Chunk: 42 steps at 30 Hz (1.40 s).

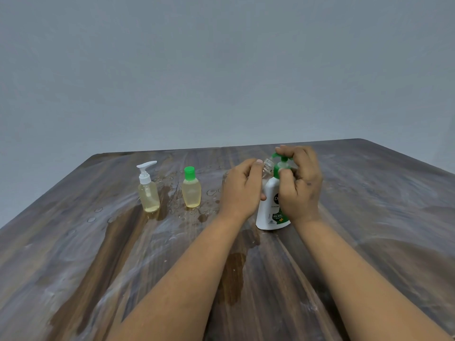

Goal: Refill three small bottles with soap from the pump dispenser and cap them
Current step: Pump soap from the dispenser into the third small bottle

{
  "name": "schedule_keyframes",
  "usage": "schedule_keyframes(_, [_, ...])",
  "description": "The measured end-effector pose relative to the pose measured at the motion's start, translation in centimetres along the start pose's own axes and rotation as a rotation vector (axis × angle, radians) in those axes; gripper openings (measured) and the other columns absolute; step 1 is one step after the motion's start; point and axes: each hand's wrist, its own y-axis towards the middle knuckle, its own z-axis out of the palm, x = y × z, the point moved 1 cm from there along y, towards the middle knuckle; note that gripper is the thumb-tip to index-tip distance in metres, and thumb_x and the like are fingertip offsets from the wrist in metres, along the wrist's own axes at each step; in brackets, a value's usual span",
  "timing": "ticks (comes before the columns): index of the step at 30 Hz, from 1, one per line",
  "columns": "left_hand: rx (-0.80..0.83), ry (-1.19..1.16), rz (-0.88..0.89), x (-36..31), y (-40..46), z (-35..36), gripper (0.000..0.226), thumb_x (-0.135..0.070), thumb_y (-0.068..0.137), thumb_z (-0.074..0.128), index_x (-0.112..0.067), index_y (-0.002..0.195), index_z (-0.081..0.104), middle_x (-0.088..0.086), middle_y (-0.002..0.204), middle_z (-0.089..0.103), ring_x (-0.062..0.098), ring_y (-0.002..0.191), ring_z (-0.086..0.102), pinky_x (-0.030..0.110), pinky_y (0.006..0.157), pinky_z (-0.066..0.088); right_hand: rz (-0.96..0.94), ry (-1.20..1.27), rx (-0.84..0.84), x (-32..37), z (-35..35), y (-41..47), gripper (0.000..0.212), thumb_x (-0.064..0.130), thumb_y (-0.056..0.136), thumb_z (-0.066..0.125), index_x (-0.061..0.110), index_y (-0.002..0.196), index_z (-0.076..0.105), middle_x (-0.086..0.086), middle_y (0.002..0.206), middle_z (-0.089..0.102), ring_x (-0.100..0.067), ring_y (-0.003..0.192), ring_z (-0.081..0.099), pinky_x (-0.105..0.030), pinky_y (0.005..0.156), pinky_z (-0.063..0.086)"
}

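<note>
Meanwhile, a small clear bottle (268, 166) is gripped, tilted, in the curled left hand (240, 190) under the spout of the white pump dispenser (272, 205), whose green pump head (283, 159) is clasped by the right hand (299, 179).

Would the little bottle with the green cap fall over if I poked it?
Probably, if poked near the top: the green-capped bottle is tall on a narrow base. The soap filling it likely adds weight, which helps steady it. The table looks wet around it, so it might slide instead.
</note>
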Motion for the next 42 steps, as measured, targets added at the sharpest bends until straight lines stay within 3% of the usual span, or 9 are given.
schedule_keyframes(4, [0.0, 0.003, 0.005, 0.08, 0.01, 0.04, 0.041, -0.039, 0.093, 0.04, -0.006, 0.075, 0.055, 0.017, 0.064, 0.058, 0.015, 0.042, 0.058, 0.046, 0.053, 0.049, 0.008, -0.018, -0.008, -0.29, 0.03, 0.05, 0.029, -0.003, 0.071, 0.045, 0.002, 0.087, 0.068, 0.003, 0.091, 0.058, -0.028, 0.086, 0.059, -0.035, 0.072, 0.048])
schedule_keyframes(11, [-0.001, 0.001, -0.001, 0.13, -0.07, 0.08, 0.041, -0.039, 0.093, 0.04, -0.005, 0.078, 0.058, 0.014, 0.066, 0.059, 0.014, 0.043, 0.058, 0.053, 0.057, 0.052, -0.007, 0.006, 0.002, -0.12, -0.07, -0.06, 0.032, -0.004, 0.071, 0.047, 0.001, 0.097, 0.066, 0.001, 0.096, 0.058, -0.025, 0.092, 0.058, -0.038, 0.077, 0.049])
schedule_keyframes(16, [-0.004, 0.001, -0.011, 0.05, -0.11, 0.1, 0.039, -0.039, 0.093, 0.041, -0.009, 0.076, 0.058, 0.016, 0.065, 0.059, 0.013, 0.042, 0.058, 0.054, 0.059, 0.054, 0.004, -0.007, -0.002, -0.26, -0.04, 0.0, 0.028, -0.003, 0.071, 0.047, 0.002, 0.09, 0.067, 0.002, 0.092, 0.059, -0.027, 0.088, 0.058, -0.038, 0.073, 0.049])
schedule_keyframes(19, [-0.002, 0.009, 0.0, 0.06, -0.12, 0.12, 0.039, -0.039, 0.094, 0.04, -0.009, 0.074, 0.057, 0.016, 0.063, 0.058, 0.012, 0.041, 0.058, 0.05, 0.057, 0.052, 0.01, -0.016, -0.008, -0.34, 0.01, 0.1, 0.026, -0.004, 0.071, 0.046, 0.003, 0.085, 0.067, 0.002, 0.089, 0.059, -0.026, 0.086, 0.058, -0.039, 0.07, 0.049])
schedule_keyframes(26, [-0.007, -0.009, 0.013, 0.2, -0.01, 0.16, 0.038, -0.038, 0.093, 0.041, -0.01, 0.075, 0.059, 0.006, 0.055, 0.057, 0.011, 0.041, 0.056, 0.036, 0.048, 0.047, 0.003, 0.016, 0.005, 0.14, -0.09, 0.05, 0.033, -0.002, 0.071, 0.047, 0.001, 0.098, 0.066, 0.003, 0.096, 0.057, -0.027, 0.093, 0.058, -0.044, 0.077, 0.05])
schedule_keyframes(29, [-0.008, -0.013, 0.017, 0.23, -0.02, 0.16, 0.037, -0.037, 0.093, 0.041, -0.013, 0.072, 0.058, 0.003, 0.054, 0.057, 0.011, 0.041, 0.056, 0.039, 0.049, 0.048, 0.012, 0.014, 0.014, 0.11, -0.14, 0.09, 0.033, 0.002, 0.073, 0.047, 0.003, 0.098, 0.068, 0.004, 0.098, 0.056, -0.028, 0.093, 0.059, -0.042, 0.077, 0.051])
schedule_keyframes(34, [-0.008, -0.008, 0.026, 0.14, -0.09, 0.16, 0.036, -0.038, 0.094, 0.04, -0.015, 0.07, 0.054, 0.011, 0.058, 0.056, 0.01, 0.041, 0.055, 0.053, 0.055, 0.052, 0.004, 0.005, 0.015, -0.34, -0.03, -0.04, 0.032, 0.009, 0.073, 0.046, 0.007, 0.094, 0.07, 0.005, 0.096, 0.055, -0.026, 0.09, 0.06, -0.027, 0.074, 0.048])
schedule_keyframes(38, [-0.006, -0.006, 0.02, 0.11, -0.12, 0.2, 0.037, -0.038, 0.094, 0.04, -0.015, 0.07, 0.055, 0.011, 0.059, 0.056, 0.01, 0.041, 0.055, 0.055, 0.056, 0.054, 0.059, 0.019, 0.001, -0.55, 0.08, 0.02, 0.029, 0.0, 0.072, 0.048, 0.007, 0.088, 0.071, 0.004, 0.092, 0.057, -0.025, 0.089, 0.06, -0.033, 0.072, 0.05])
schedule_keyframes(42, [0.0, -0.003, 0.032, -0.05, -0.11, 0.14, 0.04, -0.037, 0.094, 0.04, -0.006, 0.075, 0.056, 0.013, 0.06, 0.055, 0.011, 0.041, 0.055, 0.051, 0.054, 0.054, 0.024, 0.028, 0.017, -0.32, 0.05, 0.02, 0.031, 0.009, 0.074, 0.045, 0.006, 0.094, 0.069, 0.005, 0.095, 0.055, -0.025, 0.091, 0.058, -0.032, 0.075, 0.049])
